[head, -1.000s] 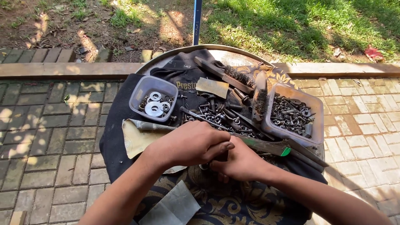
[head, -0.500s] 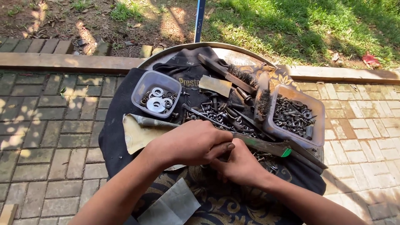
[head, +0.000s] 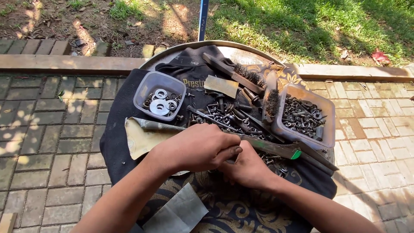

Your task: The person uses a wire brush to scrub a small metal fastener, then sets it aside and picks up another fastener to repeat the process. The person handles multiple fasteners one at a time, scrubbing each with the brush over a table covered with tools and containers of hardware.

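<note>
Hands meet over the dark cloth (head: 125, 142); left hand (head: 196, 149) curled, right hand (head: 248, 168) closed, contents hidden.

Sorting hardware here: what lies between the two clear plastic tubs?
In the head view, a loose pile of dark bolts and screws on black cloth, plus wire brushes.

Left hand (head: 196, 149): I see it closed, palm down, over the near end of a long flat metal tool (head: 276, 149), touching the right hand.
Right hand (head: 250, 168): curled just below the left; what it holds is hidden from me.
Bench (head: 241, 54): round, draped in dark cloth (head: 116, 142).
Small tub (head: 159, 101): clear, holding washers, left of centre.
Large tub (head: 304, 116): clear, full of nuts and bolts, at right.
Wire brushes (head: 252, 77): between the tubs, above loose bolts (head: 228, 116).
Sandpaper sheet (head: 142, 138): tan, under my left wrist.
</note>
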